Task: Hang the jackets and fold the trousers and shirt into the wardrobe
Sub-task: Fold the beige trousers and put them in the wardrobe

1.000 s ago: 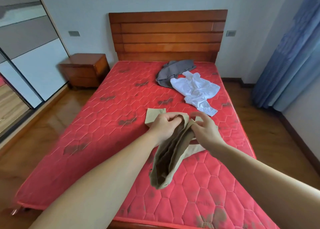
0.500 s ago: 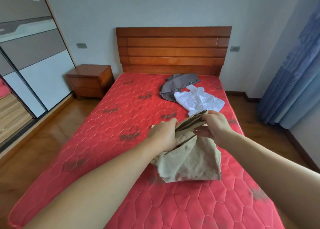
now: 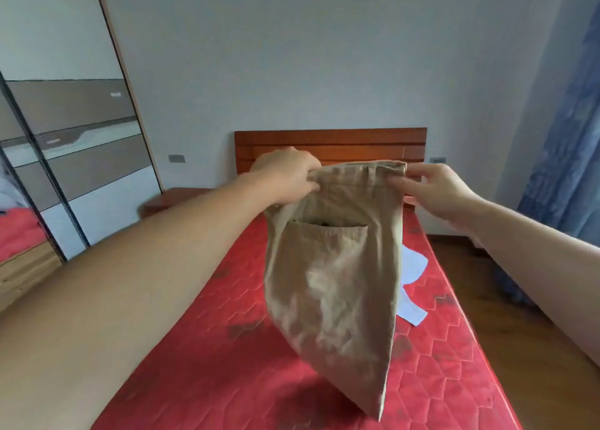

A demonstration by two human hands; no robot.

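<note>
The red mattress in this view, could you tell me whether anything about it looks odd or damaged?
Yes. The red mattress lies bare, without a sheet, and carries dark smudged stains across its quilted top, for instance near. A white shirt lies crumpled on it behind the held-up trousers.

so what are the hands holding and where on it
Both hold the beige cotton trousers by the waistband: the left hand grips its left end, the right hand pinches its right end, above the red mattress.

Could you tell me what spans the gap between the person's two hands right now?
In the head view, the waistband of the khaki trousers stretches between the left hand and right hand.
</note>
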